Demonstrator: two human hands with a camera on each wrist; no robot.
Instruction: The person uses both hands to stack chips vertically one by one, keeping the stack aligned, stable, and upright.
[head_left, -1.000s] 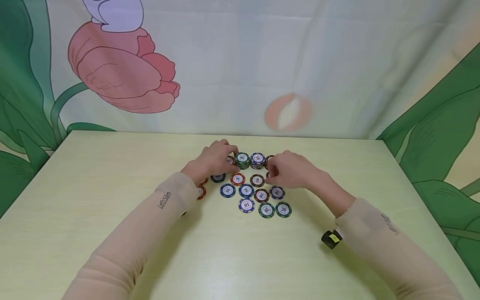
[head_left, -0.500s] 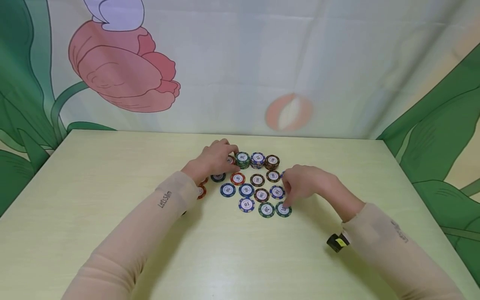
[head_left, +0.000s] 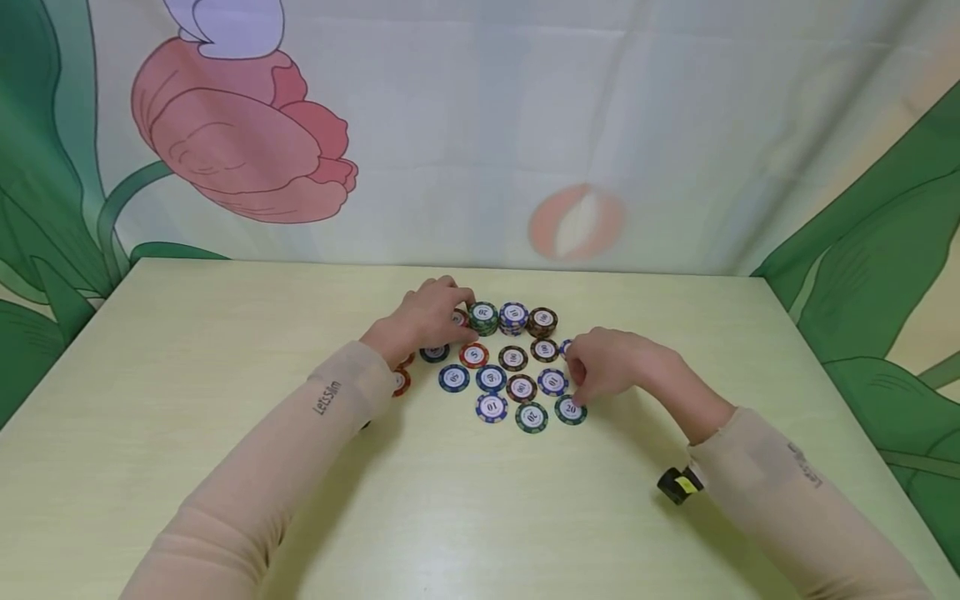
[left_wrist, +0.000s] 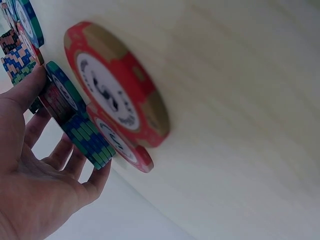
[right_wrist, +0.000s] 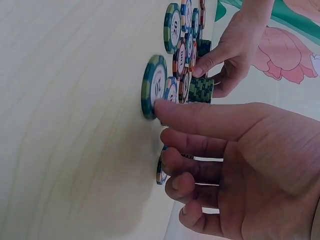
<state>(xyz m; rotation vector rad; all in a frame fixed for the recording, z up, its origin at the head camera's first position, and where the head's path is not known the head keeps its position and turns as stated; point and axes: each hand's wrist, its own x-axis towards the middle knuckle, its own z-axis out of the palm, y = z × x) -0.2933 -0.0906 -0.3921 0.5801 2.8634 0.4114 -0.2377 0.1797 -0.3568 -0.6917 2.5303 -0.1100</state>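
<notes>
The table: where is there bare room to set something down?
Bare table: between left sleeve and right sleeve, nearer than the green chips; left of the left sleeve; right of the chip stacks, beyond the right hand. Crowded: between it and the left hand, where loose chips lie.

The 20 poker chip (right_wrist: 154, 80) was banded dark and light green, the 5 chip (left_wrist: 107, 90) red and tan, both white-centred.

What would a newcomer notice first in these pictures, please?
Probably the large pink flower on the backdrop, upper left in the head view. Then the colourful chips, mid-table: the left hand curls round some chip stacks, while the right hand touches a green 20 chip.
</notes>
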